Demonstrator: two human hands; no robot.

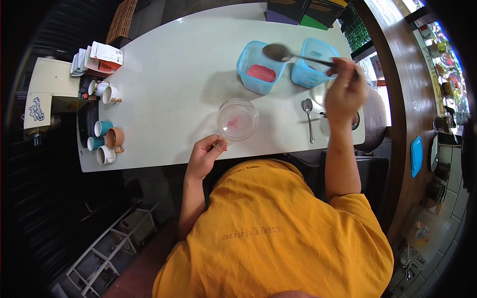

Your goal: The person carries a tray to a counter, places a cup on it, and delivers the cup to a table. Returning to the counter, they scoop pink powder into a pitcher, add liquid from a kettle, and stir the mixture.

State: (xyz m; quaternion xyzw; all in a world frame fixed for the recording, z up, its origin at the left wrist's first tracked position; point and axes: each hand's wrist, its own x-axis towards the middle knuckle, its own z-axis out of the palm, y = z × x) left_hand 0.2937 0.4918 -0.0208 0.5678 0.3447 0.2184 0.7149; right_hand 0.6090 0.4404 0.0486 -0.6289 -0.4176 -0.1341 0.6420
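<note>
My left hand pinches the near edge of a clear round cup, which has a little pink powder at its bottom. Raised over the right side of the table, my right hand is closed around the handle of a large spoon. The spoon's bowl hangs above the rim of a blue plastic tub, inside which lies pink powder. Beside it stands a second blue tub; its contents are mostly hidden. Between the cup and my right arm lies a small metal spoon.
The white table carries several mugs and packets along its left end. Dark boxes stand at the far edge. A clear round item sits partly behind my right hand. A wooden counter borders the right side.
</note>
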